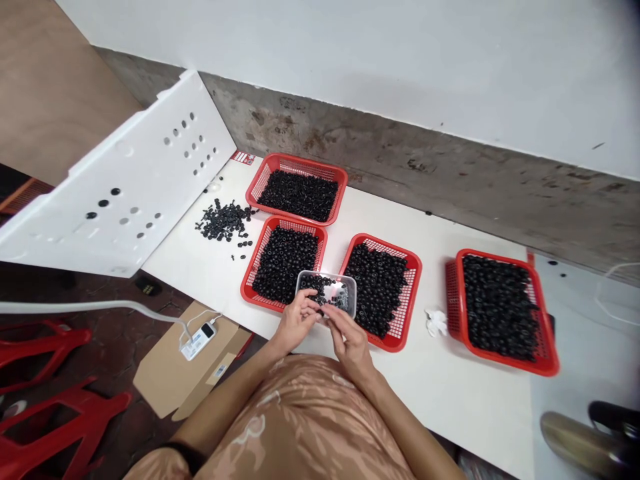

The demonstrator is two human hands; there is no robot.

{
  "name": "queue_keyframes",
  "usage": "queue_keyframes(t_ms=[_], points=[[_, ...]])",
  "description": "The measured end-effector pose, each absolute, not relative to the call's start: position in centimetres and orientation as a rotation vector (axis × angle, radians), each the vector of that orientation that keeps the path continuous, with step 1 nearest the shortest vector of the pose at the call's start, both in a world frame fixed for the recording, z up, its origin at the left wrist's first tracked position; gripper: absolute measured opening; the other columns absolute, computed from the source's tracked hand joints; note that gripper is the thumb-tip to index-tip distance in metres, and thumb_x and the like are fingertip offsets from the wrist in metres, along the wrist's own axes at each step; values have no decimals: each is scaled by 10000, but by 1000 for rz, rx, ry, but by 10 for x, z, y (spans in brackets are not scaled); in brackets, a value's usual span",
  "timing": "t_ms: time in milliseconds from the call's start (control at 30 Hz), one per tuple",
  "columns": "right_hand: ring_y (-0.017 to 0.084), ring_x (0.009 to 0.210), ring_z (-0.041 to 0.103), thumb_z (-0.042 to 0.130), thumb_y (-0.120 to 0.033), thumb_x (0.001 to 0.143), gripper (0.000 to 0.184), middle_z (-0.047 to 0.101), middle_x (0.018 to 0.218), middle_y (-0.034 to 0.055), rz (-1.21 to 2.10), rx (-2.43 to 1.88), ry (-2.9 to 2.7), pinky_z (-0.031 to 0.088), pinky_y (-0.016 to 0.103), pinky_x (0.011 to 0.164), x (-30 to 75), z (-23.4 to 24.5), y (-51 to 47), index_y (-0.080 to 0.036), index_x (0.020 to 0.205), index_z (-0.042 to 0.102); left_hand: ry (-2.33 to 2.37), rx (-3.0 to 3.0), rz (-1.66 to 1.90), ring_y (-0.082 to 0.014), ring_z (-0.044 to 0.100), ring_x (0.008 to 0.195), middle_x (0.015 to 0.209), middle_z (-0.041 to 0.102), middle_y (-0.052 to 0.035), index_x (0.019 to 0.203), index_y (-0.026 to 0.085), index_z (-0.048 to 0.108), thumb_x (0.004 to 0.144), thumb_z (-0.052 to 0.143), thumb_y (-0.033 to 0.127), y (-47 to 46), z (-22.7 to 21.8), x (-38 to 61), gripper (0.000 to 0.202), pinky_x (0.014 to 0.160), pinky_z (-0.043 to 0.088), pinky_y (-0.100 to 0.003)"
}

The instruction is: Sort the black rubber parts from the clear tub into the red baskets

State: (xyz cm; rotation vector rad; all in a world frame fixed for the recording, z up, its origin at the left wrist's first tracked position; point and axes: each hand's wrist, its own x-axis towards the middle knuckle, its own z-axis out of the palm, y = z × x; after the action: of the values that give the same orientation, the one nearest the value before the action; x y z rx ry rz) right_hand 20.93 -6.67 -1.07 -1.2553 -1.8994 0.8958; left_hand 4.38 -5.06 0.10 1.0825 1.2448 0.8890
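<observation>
My left hand (297, 321) and my right hand (349, 339) meet at the front edge of a small clear plastic tub (354, 300). Their fingertips are pinched close together around a small black part (321, 313), whose exact shape is too small to make out. Loose black parts lie inside the tub. The tub sits between two red baskets, the middle-left basket (247, 288) and the middle-right basket (416, 280), both heaped with small black ring-like pieces.
Behind stands another red basket (341, 175) of black parts; one more (547, 347) is at the right. A loose pile of black pieces (225, 220) lies left, near a leaning white perforated panel (150, 160). Crumpled white tissue (436, 323) lies on the table. A cardboard box (165, 373) and red stools (55, 427) stand below left.
</observation>
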Motion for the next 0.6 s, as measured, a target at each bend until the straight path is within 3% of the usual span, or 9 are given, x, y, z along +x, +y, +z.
queue_keyframes(t_ms=[433, 600], points=[[177, 909, 663, 574, -269, 869, 193, 705, 996, 60, 1102, -1387, -1481, 534, 329, 847, 213, -4, -60, -226, 1000, 708, 1200, 1005, 895, -127, 616, 767, 905, 604, -28, 1209, 204, 464, 770, 640, 201, -48, -3, 55, 473, 739, 480, -267], [195, 781, 693, 678, -361, 773, 273, 727, 911, 64, 1383, -1417, -1041, 582, 373, 764, 212, -5, -55, -187, 982, 693, 1146, 877, 924, -130, 625, 760, 893, 600, -31, 1074, 175, 507, 756, 657, 218, -47, -2, 58, 354, 746, 501, -284]])
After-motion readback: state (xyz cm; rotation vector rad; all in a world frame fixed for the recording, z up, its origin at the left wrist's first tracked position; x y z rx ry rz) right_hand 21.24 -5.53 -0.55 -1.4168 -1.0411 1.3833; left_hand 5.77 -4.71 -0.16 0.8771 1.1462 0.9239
